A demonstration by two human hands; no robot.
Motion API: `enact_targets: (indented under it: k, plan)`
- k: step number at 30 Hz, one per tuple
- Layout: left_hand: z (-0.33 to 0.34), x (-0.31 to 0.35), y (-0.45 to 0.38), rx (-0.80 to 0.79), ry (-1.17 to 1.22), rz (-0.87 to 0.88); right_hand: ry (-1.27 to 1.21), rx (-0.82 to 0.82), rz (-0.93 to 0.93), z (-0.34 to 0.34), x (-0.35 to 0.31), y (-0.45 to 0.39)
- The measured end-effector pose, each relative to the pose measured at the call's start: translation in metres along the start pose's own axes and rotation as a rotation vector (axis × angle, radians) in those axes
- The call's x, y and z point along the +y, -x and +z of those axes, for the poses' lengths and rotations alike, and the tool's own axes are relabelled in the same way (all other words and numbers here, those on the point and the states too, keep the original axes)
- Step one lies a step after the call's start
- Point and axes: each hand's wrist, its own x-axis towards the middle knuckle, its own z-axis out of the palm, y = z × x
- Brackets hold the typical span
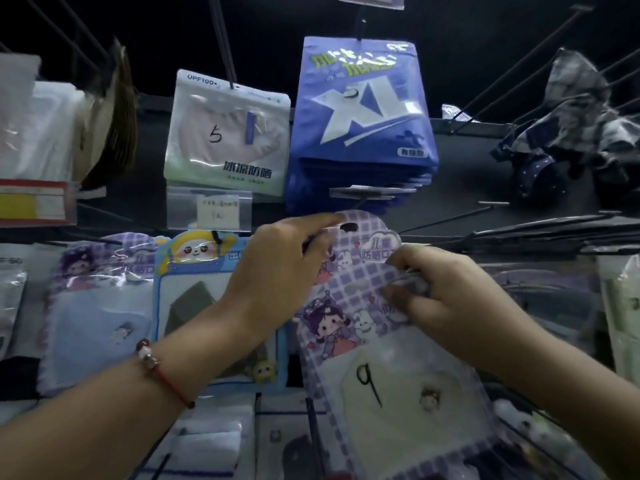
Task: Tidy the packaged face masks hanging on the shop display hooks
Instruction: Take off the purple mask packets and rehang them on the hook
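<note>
With our left hand (277, 268) and right hand (446, 299) both pinching the purple mask pack (367, 306), we should line its hole (349, 226) squarely with a hook.

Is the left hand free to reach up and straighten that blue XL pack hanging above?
Probably not yet: the left hand is pinching the top of the purple checked mask pack, which the right hand holds too. Nothing blocks the way to the blue XL pack.

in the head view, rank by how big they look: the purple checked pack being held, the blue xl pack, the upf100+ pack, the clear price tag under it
1. purple checked pack, though it is nearest the camera, which inflates it
2. blue XL pack
3. UPF100+ pack
4. clear price tag
</note>
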Motion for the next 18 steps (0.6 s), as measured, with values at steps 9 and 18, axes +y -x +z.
enact_targets:
  k: [9, 18]
  plan:
    - [0.006, -0.008, -0.004, -0.069, -0.33, -0.009, 0.01, 0.003, 0.012, 0.006, 0.011, -0.016]
    - [0.008, -0.025, -0.005, -0.066, -0.643, 0.216, -0.137, -0.017, 0.114, 0.014, 0.019, -0.023]
